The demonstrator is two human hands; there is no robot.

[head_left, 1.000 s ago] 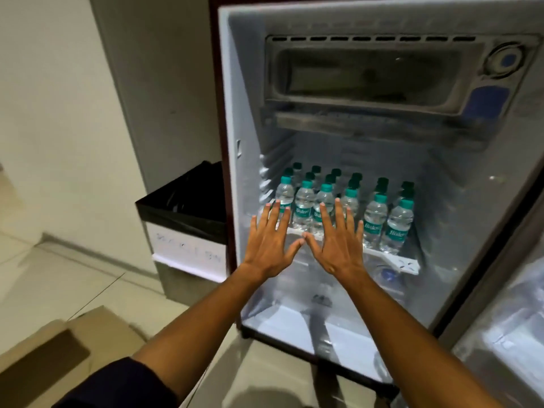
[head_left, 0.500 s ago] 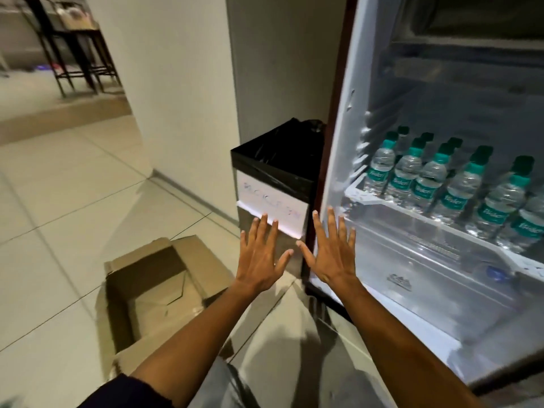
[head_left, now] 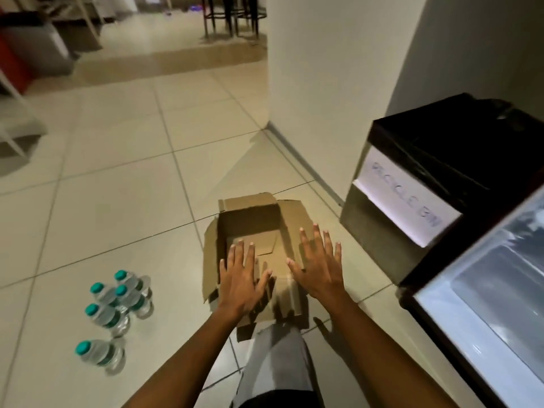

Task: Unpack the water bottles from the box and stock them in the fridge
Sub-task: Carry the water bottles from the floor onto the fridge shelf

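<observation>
An open brown cardboard box [head_left: 250, 222] lies on the tiled floor in front of me, and no bottle shows inside it. My left hand [head_left: 240, 279] and my right hand [head_left: 319, 265] hover side by side over the box, palms down, fingers spread, holding nothing. Several small water bottles [head_left: 117, 304] with teal caps stand on the floor at the lower left, apart from the box. The open fridge [head_left: 485, 304] shows only its lower corner at the right edge; its shelf of bottles is out of view.
A black-lined recycle bin [head_left: 435, 184] with a white label stands between the box and the fridge. A white wall corner [head_left: 323, 69] rises behind the box. My grey-trousered knee [head_left: 276, 360] is just below the box. Chair legs [head_left: 232, 16] stand far back.
My view has swung left and down from the fridge shelf to the floor. Both hands stayed spread and empty, and now hang over the box. The floor bottles have come into view.
</observation>
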